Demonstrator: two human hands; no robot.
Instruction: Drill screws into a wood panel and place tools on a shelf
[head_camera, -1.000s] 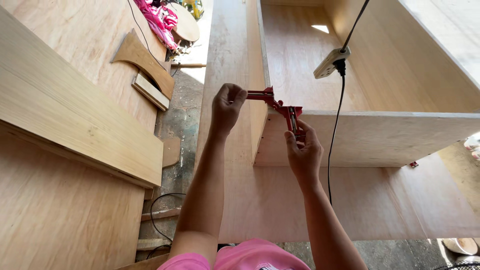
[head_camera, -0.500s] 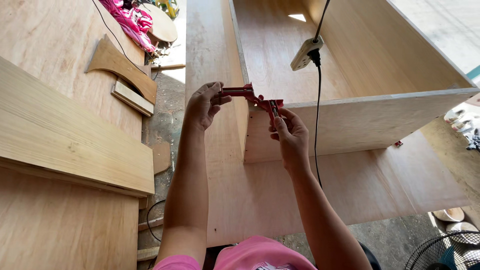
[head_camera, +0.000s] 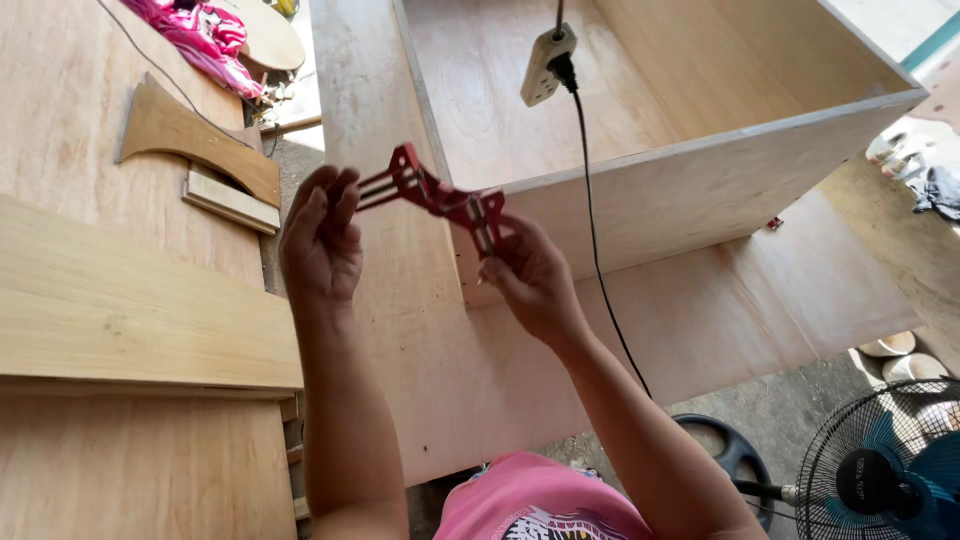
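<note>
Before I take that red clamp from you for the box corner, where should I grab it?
Grip the bend of the red clamp, coming from above: it is bare there, while the left hand and right hand pinch its two ends.

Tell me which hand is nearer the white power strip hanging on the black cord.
Right. The right hand grips the red clamp just below and left of the power strip; the left hand holds the clamp's other end, farther left.
</note>
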